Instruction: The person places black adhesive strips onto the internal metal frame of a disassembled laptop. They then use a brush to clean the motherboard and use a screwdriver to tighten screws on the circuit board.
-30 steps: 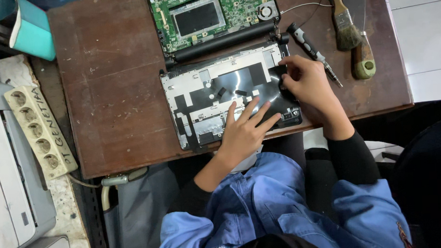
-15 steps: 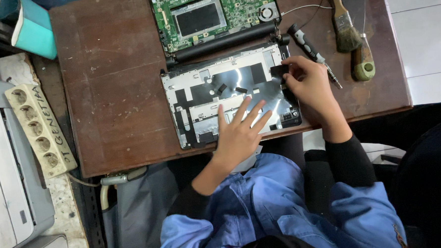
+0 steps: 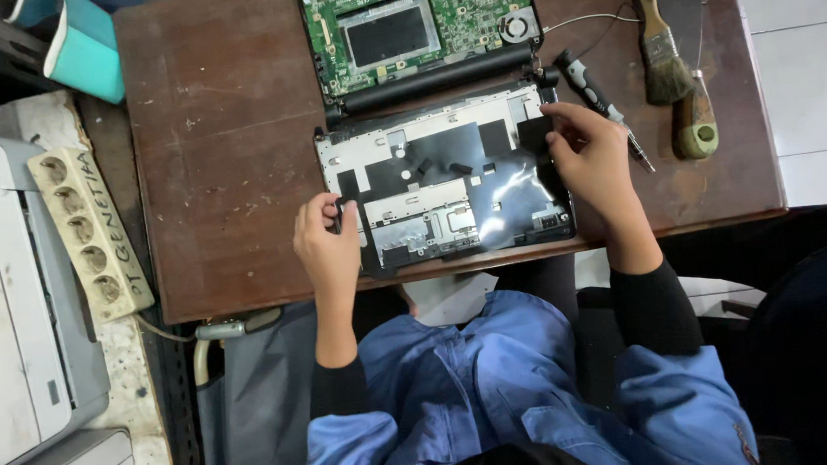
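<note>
An opened laptop lies on a brown wooden table (image 3: 215, 157). Its lower half, a silver and black inner cover (image 3: 444, 180), faces up near the table's front edge. Behind it sits the green circuit board (image 3: 414, 23) with a small round fan. My left hand (image 3: 328, 238) grips the cover's left edge with fingers curled round it. My right hand (image 3: 588, 150) pinches the cover's right edge near the hinge. A black screwdriver (image 3: 601, 103) lies just beyond my right hand.
A paintbrush (image 3: 661, 40) and a wooden-handled tool (image 3: 697, 122) lie at the table's right end. A cream power strip (image 3: 88, 233) and a white printer (image 3: 12, 306) stand at the left. A teal object (image 3: 85, 47) rests at the back left. White floor tiles show right.
My left hand has left the middle of the cover and moved left to grasp its left edge. My right hand stays at the right edge.
</note>
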